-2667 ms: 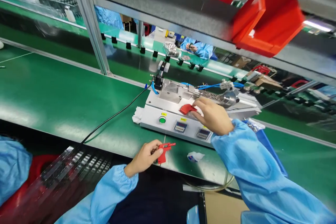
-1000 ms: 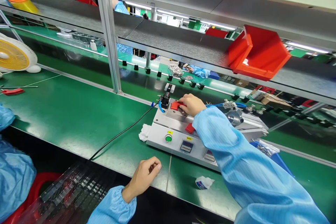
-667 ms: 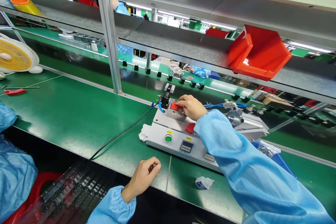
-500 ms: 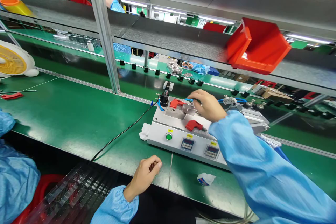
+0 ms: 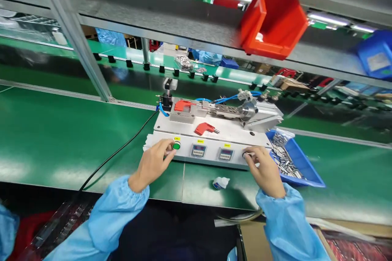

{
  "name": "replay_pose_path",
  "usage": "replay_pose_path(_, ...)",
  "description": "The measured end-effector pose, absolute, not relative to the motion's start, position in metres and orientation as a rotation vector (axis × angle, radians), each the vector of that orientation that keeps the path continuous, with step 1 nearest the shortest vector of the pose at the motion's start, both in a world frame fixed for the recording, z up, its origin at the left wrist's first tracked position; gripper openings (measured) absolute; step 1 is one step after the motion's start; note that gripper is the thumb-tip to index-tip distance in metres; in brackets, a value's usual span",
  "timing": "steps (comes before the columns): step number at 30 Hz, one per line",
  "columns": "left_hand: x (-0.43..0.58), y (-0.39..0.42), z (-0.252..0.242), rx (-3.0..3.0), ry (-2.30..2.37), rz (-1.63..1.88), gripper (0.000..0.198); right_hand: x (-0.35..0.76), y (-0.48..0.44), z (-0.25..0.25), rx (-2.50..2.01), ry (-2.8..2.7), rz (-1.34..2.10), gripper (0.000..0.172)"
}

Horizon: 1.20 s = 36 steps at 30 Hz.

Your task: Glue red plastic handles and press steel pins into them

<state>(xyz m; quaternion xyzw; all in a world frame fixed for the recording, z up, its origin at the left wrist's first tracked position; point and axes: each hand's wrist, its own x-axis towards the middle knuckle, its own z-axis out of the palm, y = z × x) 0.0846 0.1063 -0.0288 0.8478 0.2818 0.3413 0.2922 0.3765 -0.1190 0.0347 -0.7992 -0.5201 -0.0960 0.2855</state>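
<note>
My left hand (image 5: 151, 164) is at the left front of a grey-white machine (image 5: 231, 132), its thumb and index finger around the green button (image 5: 177, 146). At the front's right end, my right hand (image 5: 267, 171) has thumb and fingers closed at a small dark round control (image 5: 245, 155), partly covered by the fingers. One red handle-shaped part (image 5: 183, 105) sits in the metal fixture on top, in line with a metal mechanism (image 5: 228, 110). A second red part (image 5: 204, 129), with a metal pin at its end, lies on the machine's top plate. Two small displays are between my hands.
A blue bin (image 5: 309, 169) of metal pins stands right of the machine. A small crumpled white packet (image 5: 221, 182) lies in front. A red bin (image 5: 275, 28) and another blue bin (image 5: 376, 55) are on the shelf above. A black cable (image 5: 113, 155) crosses the green bench at left.
My right hand has left the fixture and moved down to the machine's front right. My left hand has risen from the bench edge to the green button. The view has shifted right.
</note>
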Motion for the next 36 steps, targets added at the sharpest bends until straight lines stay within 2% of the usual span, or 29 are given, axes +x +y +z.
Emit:
replay_pose_path(6, 0.094, 0.125, -0.001, 2.543, 0.726, 0.551, 0.005, 0.391, -0.129, 0.019, -2.054, -1.268, -0.124, 0.028)
replay_pose_path(9, 0.095, 0.121, 0.002, 2.581, 0.796, 0.521, 0.003, 0.398, -0.13, 0.012, -2.034, -1.21, -0.126, 0.03)
replay_pose_path(14, 0.1, 0.113, -0.002, 2.574, 0.932, 0.581, 0.004, 0.395, -0.127, 0.003, -2.035, -1.174, -0.186, 0.024)
replay_pose_path(18, 0.097, 0.113, 0.003, 2.595, 0.883, 0.512, 0.005, 0.383, -0.128, -0.011, -1.982, -1.077, -0.251, 0.026)
replay_pose_path(26, 0.129, 0.094, 0.051, 2.935, 0.468, 0.78, 0.024, 0.357, -0.126, -0.068, -1.933, -0.928, -0.58, 0.033)
replay_pose_path(31, 0.186, 0.094, 0.065, 3.099, 0.376, 0.528, 0.04, 0.357, -0.127, -0.074, -1.985, -0.901, -0.597, 0.034)
replay_pose_path(36, 0.211, 0.105, 0.067, 3.161, 0.321, 0.306, 0.032, 0.357, -0.129, -0.072, -1.977, -0.915, -0.553, 0.037)
